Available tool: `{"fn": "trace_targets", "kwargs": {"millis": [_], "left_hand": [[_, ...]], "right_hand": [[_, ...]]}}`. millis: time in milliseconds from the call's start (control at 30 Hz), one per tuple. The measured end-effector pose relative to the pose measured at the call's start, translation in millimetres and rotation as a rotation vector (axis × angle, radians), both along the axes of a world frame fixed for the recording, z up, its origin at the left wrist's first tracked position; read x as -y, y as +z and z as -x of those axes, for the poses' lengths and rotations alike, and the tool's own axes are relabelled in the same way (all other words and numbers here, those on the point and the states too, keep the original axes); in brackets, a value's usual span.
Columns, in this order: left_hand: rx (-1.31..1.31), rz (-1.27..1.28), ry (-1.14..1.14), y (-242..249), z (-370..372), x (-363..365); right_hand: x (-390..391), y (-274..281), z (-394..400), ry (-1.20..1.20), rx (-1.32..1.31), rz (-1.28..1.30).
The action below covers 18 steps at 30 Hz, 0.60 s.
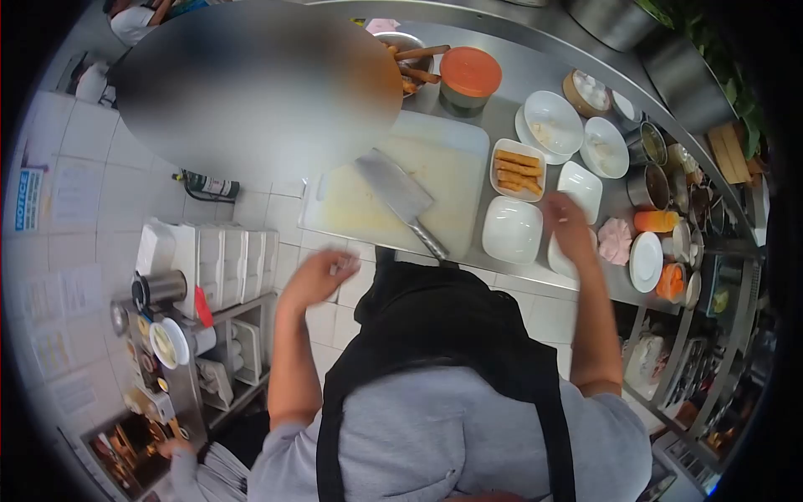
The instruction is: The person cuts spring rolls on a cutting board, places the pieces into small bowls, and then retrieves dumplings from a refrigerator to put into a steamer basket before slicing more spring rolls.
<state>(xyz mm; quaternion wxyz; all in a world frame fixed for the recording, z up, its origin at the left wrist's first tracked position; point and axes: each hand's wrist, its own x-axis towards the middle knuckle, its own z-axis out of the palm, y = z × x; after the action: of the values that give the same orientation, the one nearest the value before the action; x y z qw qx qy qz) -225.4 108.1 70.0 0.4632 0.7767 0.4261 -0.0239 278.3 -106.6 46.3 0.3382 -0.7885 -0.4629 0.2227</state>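
My left hand point(321, 276) is over the floor in front of the counter's near edge, fingers loosely bent and apart with nothing in them. A cleaver point(396, 191) with a metal handle lies on the cutting board point(456, 151), beyond that hand. My right hand point(570, 226), smeared by motion, is over the white bowls. It overlaps a bowl point(562, 258) below it and a square bowl point(580, 186) just above. To its left stand a white square bowl point(512, 233) and a dish of fried dough sticks point(518, 171). My right fingers' grip is unclear.
A tub with an orange lid point(470, 72) stands behind the board, beside a metal bowl of fried sticks point(416, 63). Used white bowls point(552, 121), a pink cloth point(615, 240) and a plate point(646, 261) are at right. A person's arm point(180, 452) shows lower left.
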Motion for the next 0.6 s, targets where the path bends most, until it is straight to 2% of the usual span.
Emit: {"fn": "trace_targets", "kwargs": {"millis": [33, 67, 100, 167, 200, 233, 300, 333, 367, 433, 500, 600], "left_hand": [[0.09, -0.143, -0.029, 4, -25, -37], [0.131, -0.22, -0.083, 23, -59, -76], [0.153, -0.257, -0.113, 33, -95, -115], [0.269, -0.44, -0.115, 26, -160, -188], [0.289, -0.54, -0.124, 13, -196, -227], [0.194, -0.399, -0.056, 18, -228, -255], [0.011, -0.562, -0.039, 20, -272, -291], [-0.056, -0.66, -0.069, -9, -293, -321], [-0.054, -0.636, -0.103, -24, -305, -336], [-0.097, -0.43, -0.103, -51, -315, -357], [-0.139, -0.308, -0.166, -52, -319, -364], [-0.101, -0.421, -0.107, -83, -327, -376]], "right_hand": [[-30, 8, 65, 0.056, -0.032, 0.031], [-53, 0, 109, 0.229, -0.185, 0.204], [-72, 4, 150, 0.367, -0.079, 0.2], [-98, -37, 200, 0.428, 0.281, 0.198], [-104, -45, 218, 0.406, 0.274, 0.204], [-110, -51, 231, 0.294, 0.29, 0.215], [-119, -53, 242, 0.159, 0.297, 0.25], [-117, -46, 244, 0.115, 0.308, 0.272], [-113, -36, 246, 0.069, 0.325, 0.291], [-98, -8, 252, -0.028, 0.273, 0.282], [-82, 2, 265, -0.131, 0.225, 0.247], [-47, -3, 282, -0.262, 0.091, 0.292]]}}
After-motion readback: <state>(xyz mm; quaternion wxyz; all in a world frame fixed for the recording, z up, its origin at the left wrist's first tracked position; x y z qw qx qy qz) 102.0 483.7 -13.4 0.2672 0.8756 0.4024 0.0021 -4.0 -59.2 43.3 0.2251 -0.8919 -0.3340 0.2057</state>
